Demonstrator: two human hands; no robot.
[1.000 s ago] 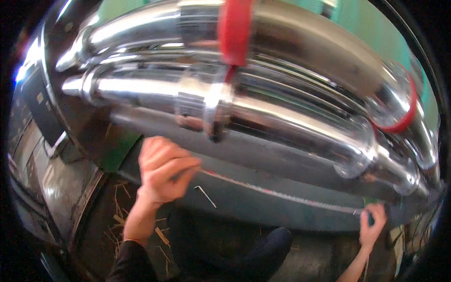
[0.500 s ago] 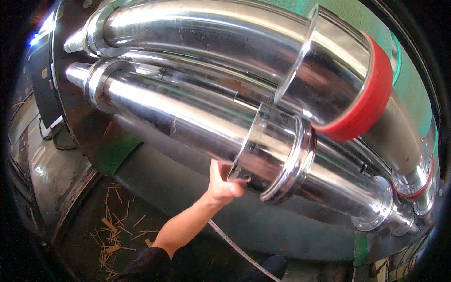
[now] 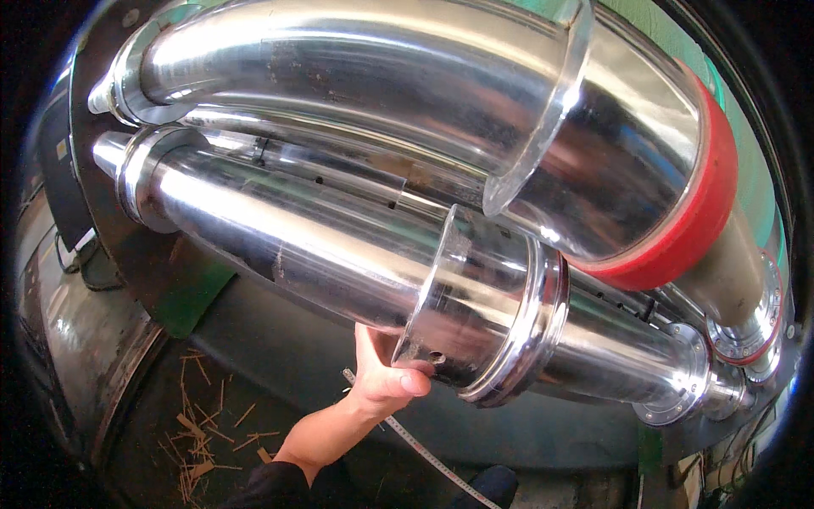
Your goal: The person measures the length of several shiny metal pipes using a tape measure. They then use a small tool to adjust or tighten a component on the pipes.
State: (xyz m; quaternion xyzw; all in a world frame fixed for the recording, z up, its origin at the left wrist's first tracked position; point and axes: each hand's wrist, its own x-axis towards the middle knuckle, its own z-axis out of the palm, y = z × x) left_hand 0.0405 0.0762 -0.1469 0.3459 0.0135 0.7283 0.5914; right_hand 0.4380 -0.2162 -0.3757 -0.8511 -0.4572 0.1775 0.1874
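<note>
My left hand (image 3: pixel 386 382) reaches in from the lower left and grips the lower edge of a wide metal collar (image 3: pixel 471 297) on the nearer polished roller (image 3: pixel 288 229). My thumb points right, just below a small hole in the collar; most of my fingers are hidden under the metal. A tape measure's strip (image 3: pixel 428 456) runs behind my wrist toward the lower right, one end showing left of the hand. What holds the strip cannot be seen. My right hand is out of view.
A larger curved shiny roller (image 3: pixel 356 64) with a red band (image 3: pixel 716 182) lies behind. Bolted flanges (image 3: pixel 674 377) stand at the right. Thin wooden offcuts (image 3: pixel 199 433) litter the floor at lower left. A dark shoe (image 3: pixel 500 483) shows at the bottom edge.
The view has shifted, so the rollers look larger and the collar sits lower. My left hand stays at the collar's edge. More of the tape strip shows left of it.
</note>
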